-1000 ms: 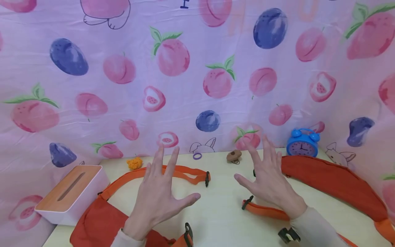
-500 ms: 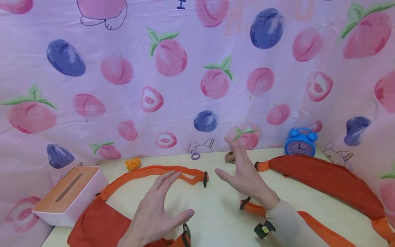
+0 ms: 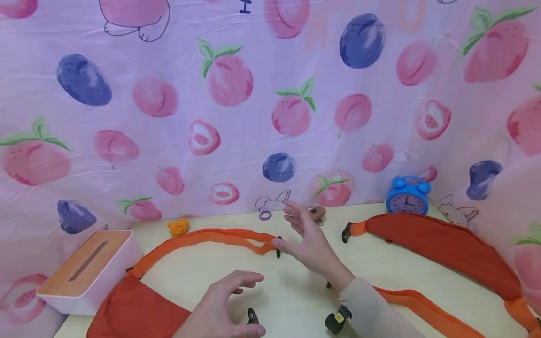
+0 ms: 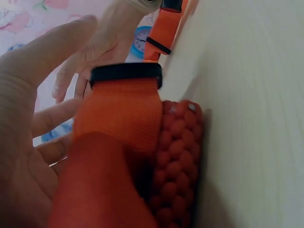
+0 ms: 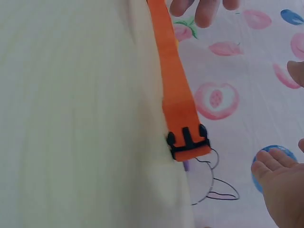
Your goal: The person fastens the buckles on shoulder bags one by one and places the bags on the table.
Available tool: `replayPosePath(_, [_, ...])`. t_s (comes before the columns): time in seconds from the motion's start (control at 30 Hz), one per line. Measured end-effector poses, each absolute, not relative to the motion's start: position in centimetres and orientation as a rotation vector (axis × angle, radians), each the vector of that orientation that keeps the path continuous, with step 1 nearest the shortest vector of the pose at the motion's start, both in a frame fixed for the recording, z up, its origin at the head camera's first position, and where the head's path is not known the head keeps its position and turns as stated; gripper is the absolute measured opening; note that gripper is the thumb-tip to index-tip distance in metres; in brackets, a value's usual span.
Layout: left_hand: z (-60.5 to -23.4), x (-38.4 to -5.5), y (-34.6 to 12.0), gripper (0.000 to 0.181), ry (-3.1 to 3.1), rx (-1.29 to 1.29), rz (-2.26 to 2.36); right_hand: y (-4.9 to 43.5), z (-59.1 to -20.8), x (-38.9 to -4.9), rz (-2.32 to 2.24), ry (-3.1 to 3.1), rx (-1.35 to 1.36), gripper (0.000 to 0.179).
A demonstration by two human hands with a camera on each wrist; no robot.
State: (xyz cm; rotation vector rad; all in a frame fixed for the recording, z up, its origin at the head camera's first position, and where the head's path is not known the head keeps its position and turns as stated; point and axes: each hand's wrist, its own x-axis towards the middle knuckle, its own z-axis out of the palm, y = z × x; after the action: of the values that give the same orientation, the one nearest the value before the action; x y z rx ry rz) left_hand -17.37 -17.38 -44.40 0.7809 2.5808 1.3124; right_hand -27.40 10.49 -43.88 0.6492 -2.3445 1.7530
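Note:
My left hand [image 3: 221,307] hovers over the near end of a dark red waist bag [image 3: 131,310], fingers bent loosely and thumb apart, holding nothing. In the left wrist view, the bag's orange webbing [image 4: 118,111] and a black buckle stand close beside that hand, next to a red braided item [image 4: 178,152]. My right hand [image 3: 314,249] hangs above the table, fingers spread and grasping nothing. Its thumb overlaps the end of the orange strap [image 3: 211,237] in the head view. A black prong buckle [image 5: 190,141] ends this strap in the right wrist view.
A second red waist bag [image 3: 444,249] lies at right, its strap [image 3: 422,305] curving toward the front. A tissue box [image 3: 90,272] stands at left, a blue alarm clock [image 3: 407,199] at back right. Along the back lie an orange ball [image 3: 178,227], purple ring [image 3: 265,215] and brown object [image 3: 318,213].
Both hands have come lower; the right has moved left toward the strap end, the left down toward the front. Their fingers are less widely spread. The bags have stayed in place.

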Motion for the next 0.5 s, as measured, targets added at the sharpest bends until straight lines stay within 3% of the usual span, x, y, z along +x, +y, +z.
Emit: replayPosePath(0.5, [-45.4, -18.1, -17.8, 0.054, 2.315, 0.664, 1.292, 9.4, -47.1, -27.6, 1.928, -2.425, 0.611, 0.095])
